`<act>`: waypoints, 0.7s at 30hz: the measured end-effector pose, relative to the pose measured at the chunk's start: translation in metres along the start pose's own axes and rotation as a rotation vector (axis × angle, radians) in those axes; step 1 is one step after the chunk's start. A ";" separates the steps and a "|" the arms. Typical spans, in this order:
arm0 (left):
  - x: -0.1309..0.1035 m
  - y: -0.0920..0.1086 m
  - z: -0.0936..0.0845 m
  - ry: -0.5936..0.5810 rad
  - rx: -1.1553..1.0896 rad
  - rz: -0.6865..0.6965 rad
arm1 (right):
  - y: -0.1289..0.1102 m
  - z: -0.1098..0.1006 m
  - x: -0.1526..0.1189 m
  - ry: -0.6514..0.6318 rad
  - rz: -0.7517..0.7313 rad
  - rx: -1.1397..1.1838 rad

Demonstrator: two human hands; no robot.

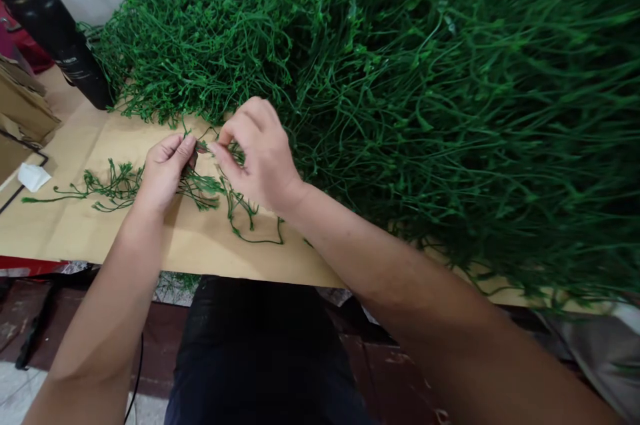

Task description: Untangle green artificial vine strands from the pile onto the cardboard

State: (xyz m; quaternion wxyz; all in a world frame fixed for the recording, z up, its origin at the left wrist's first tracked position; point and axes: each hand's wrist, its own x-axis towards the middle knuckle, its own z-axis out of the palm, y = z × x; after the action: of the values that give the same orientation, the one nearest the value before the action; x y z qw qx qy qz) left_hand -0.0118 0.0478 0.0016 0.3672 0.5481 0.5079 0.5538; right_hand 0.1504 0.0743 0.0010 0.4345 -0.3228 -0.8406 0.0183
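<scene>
My left hand (pixel 167 168) pinches a thin green plastic stem between thumb and forefinger above the table. Close on its right, my right hand (pixel 257 152) has thumb and fingertips pinched together at the same stem (pixel 203 146); the exact grip is partly blurred. Several loose artificial green stems (pixel 117 185) with small branched tips lie on the brown paper under and left of my left hand. Another bent strand (pixel 257 240) hangs or lies below my right hand. Behind both hands rises a big heap of the same green stems (pixel 350 65).
Brown paper covers the table (pixel 225 258), whose front edge runs just before my lap. A black cylinder (pixel 60 32) leans at the back left, beside cardboard (pixel 23 98). A crumpled white tissue (pixel 34 176) lies at the left edge. The heap fills the right side.
</scene>
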 end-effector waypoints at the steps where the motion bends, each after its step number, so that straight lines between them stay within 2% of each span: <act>1: 0.000 0.000 -0.001 0.005 -0.015 -0.005 | -0.003 0.000 -0.001 -0.039 -0.035 -0.025; 4: -0.001 0.000 -0.002 0.011 -0.045 -0.027 | -0.009 0.001 -0.002 -0.089 -0.054 -0.093; 9: -0.002 0.002 -0.001 0.037 -0.086 -0.107 | -0.018 -0.007 -0.003 -0.062 -0.024 -0.172; 13: -0.001 0.001 -0.001 0.072 -0.157 -0.154 | -0.025 -0.001 -0.005 -0.127 -0.048 -0.177; 21: -0.005 0.009 0.002 0.014 -0.150 -0.260 | -0.006 0.010 -0.004 -0.190 0.068 -0.089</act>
State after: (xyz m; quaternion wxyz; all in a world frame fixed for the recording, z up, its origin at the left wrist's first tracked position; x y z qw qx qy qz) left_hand -0.0074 0.0410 0.0090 0.4723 0.4449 0.5345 0.5415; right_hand 0.1413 0.0697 -0.0057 0.3371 -0.3671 -0.8665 0.0263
